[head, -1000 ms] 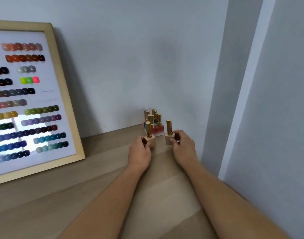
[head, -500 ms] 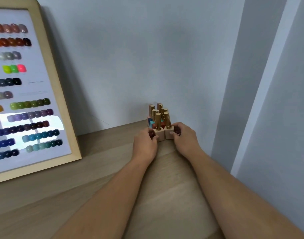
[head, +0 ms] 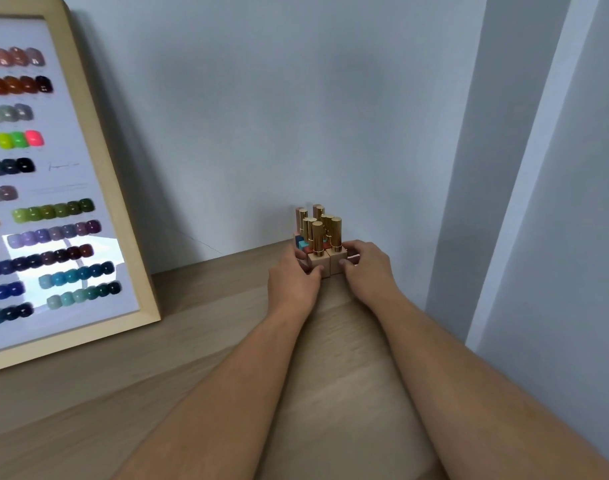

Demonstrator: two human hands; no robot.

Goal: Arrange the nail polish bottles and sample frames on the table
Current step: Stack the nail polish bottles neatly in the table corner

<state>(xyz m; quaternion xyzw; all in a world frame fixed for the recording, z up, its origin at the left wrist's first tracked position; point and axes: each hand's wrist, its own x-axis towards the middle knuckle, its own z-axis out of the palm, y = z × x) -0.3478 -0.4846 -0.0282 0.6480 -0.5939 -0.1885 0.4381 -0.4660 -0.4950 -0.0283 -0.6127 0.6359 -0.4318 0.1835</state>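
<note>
Presently, a tight cluster of nail polish bottles (head: 318,237) stands upright at the back of the wooden table (head: 199,358), near the pale grey wall (head: 279,116) and close to the corner where a wall return (head: 497,168) juts forward. Each bottle carries a tall gold cap; the bodies are square, the two front ones pale beige, those behind showing teal, blue and reddish tones. The bottles touch one another in rows.

The left hand (head: 293,282) is pressed against the left side of the cluster, its thumb on the front face of the front-left bottle (head: 317,252). The right hand (head: 367,271) closes on the front-right bottle (head: 337,249), thumb at the front face and fingers curled round the right side. Both hands are clamped on the bottles, which rest on the table.

Well apart to the left, a sample frame (head: 99,174) with a light wood border leans tilted against the wall, its white board bearing rows of coloured nail swatches.
</note>
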